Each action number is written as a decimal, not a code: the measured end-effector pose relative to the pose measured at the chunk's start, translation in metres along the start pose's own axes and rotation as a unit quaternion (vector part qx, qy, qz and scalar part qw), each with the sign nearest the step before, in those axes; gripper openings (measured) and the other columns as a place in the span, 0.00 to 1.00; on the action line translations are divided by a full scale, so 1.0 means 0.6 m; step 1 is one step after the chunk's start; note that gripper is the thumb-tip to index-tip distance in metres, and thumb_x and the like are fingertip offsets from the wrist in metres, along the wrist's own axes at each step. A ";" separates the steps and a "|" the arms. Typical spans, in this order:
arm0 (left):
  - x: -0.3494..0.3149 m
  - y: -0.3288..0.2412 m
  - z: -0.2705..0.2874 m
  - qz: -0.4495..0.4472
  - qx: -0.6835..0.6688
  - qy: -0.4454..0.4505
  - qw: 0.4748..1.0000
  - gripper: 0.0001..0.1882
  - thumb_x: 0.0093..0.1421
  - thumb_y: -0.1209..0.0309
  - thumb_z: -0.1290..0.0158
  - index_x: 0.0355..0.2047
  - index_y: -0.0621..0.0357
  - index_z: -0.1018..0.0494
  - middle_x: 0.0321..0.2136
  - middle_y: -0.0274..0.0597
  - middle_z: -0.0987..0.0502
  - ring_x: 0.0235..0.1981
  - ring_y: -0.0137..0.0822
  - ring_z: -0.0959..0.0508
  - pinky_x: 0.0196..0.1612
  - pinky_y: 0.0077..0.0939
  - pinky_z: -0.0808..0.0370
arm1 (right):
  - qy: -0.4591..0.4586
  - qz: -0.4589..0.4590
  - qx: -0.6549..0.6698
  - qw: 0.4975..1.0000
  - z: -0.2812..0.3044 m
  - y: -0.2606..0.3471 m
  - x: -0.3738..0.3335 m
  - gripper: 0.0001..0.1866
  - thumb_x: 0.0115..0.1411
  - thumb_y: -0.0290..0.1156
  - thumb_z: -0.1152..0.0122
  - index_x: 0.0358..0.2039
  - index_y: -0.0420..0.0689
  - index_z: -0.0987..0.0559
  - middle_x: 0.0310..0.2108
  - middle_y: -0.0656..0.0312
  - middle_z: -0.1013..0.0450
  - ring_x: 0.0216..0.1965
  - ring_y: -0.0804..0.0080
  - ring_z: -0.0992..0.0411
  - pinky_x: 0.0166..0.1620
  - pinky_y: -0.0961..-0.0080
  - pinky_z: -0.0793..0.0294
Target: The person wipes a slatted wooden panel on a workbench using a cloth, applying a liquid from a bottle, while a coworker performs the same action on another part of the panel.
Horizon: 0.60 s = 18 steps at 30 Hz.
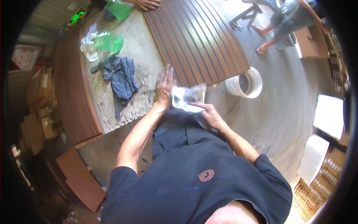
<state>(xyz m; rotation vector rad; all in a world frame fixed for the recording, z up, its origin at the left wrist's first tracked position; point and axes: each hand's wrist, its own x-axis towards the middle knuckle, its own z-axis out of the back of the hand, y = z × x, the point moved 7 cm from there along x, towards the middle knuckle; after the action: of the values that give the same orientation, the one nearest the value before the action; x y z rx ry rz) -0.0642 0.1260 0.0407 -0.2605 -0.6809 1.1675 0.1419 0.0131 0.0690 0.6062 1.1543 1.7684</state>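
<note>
Left hand: the left hand lies flat and released, fingers stretched forward, palm down on the grey worktop; it grasps nothing.
Right hand: the right hand is closed on the near edge of a white cloth, thumb and fingers pinching the fabric.
White cloth: crumpled, it sits just right of the left hand and touches its wrist side; its far edge meets the near end of the brown slatted panel.
Slatted panel: long dark-brown ribbed boards lying on the worktop, running away from both hands toward the far right; the left hand's fingertips rest just beside its near left corner.
Dark rag: a blue-grey rag lies bunched on the worktop, to the left of the left hand and apart from it.
Green bags: one green plastic bag lies beyond the rag, next to a white rag; a second green bag sits at the far edge of the worktop.
White bucket: a white bucket stands on the concrete floor, to the right of the cloth and beyond the right hand.
Other hand: another person's hand rests on the far end of the panel.
Other person: a person in sandals stands on the floor well beyond the bucket.
Stacked boards: brown boards are stacked edge-on well to the left of the left hand, along the worktop's side.
</note>
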 end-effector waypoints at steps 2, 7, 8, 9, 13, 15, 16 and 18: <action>0.003 0.002 -0.002 -0.005 0.019 0.006 1.000 0.31 0.73 0.68 0.51 0.74 0.64 0.36 0.77 0.57 0.39 0.75 0.60 0.36 0.76 0.53 0.38 | -0.106 -0.164 0.180 0.964 0.052 -0.061 -0.052 0.23 0.62 0.29 0.50 0.52 0.32 0.16 0.46 0.56 0.18 0.46 0.68 0.23 0.54 0.66 0.23; 0.015 0.016 0.002 -0.007 0.016 0.030 0.999 0.31 0.73 0.69 0.52 0.74 0.65 0.37 0.77 0.59 0.41 0.77 0.60 0.39 0.77 0.54 0.41 | -0.570 -0.205 0.488 0.628 0.217 -0.223 -0.164 0.17 0.63 0.28 0.53 0.43 0.32 0.20 0.43 0.51 0.20 0.47 0.56 0.20 0.53 0.57 0.17; 0.019 0.012 -0.004 -0.021 0.010 0.038 0.999 0.31 0.73 0.69 0.52 0.74 0.65 0.37 0.77 0.59 0.41 0.77 0.60 0.39 0.77 0.54 0.41 | -0.632 -0.167 0.456 0.604 0.261 -0.244 -0.181 0.17 0.62 0.26 0.53 0.43 0.30 0.20 0.44 0.50 0.20 0.47 0.55 0.19 0.53 0.56 0.17; 0.023 0.009 -0.011 -0.018 0.004 0.032 0.999 0.31 0.73 0.69 0.52 0.74 0.66 0.37 0.77 0.59 0.41 0.77 0.60 0.39 0.77 0.54 0.42 | -0.669 -0.136 0.420 0.598 0.292 -0.253 -0.183 0.17 0.61 0.24 0.53 0.43 0.29 0.20 0.45 0.48 0.19 0.48 0.53 0.18 0.52 0.55 0.16; 0.035 0.013 -0.020 -0.015 0.005 0.033 0.999 0.31 0.73 0.69 0.52 0.74 0.67 0.37 0.77 0.60 0.42 0.76 0.61 0.39 0.77 0.54 0.43 | -0.679 -0.144 0.124 0.710 0.311 -0.193 -0.035 0.18 0.60 0.21 0.53 0.47 0.28 0.20 0.46 0.40 0.21 0.50 0.43 0.21 0.54 0.51 0.19; 0.038 0.006 -0.025 -0.022 0.001 0.053 0.998 0.31 0.72 0.70 0.51 0.73 0.68 0.37 0.77 0.60 0.42 0.76 0.61 0.39 0.77 0.54 0.43 | -0.600 -0.187 -0.083 0.774 0.235 -0.139 0.068 0.20 0.59 0.20 0.52 0.49 0.28 0.21 0.46 0.36 0.22 0.50 0.38 0.22 0.55 0.49 0.22; 0.057 0.003 -0.024 -0.022 0.000 0.050 0.999 0.31 0.72 0.70 0.51 0.73 0.69 0.36 0.77 0.61 0.42 0.76 0.62 0.39 0.77 0.54 0.43 | -0.570 -0.175 -0.104 0.796 0.194 -0.116 0.092 0.21 0.58 0.19 0.52 0.50 0.28 0.21 0.46 0.33 0.22 0.50 0.35 0.23 0.56 0.48 0.23; 0.084 0.001 -0.024 -0.034 -0.013 0.043 0.998 0.31 0.71 0.70 0.51 0.72 0.70 0.35 0.77 0.62 0.41 0.76 0.62 0.39 0.77 0.54 0.43 | -0.537 -0.110 -0.094 0.831 0.112 -0.084 0.080 0.24 0.56 0.18 0.52 0.53 0.28 0.21 0.48 0.33 0.23 0.55 0.36 0.24 0.62 0.54 0.25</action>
<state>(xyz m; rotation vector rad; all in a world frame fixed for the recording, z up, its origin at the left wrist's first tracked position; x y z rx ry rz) -0.0447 0.1740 0.0472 -0.3060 -0.6257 1.0761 0.1930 0.0931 0.0500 1.0882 0.2292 1.0080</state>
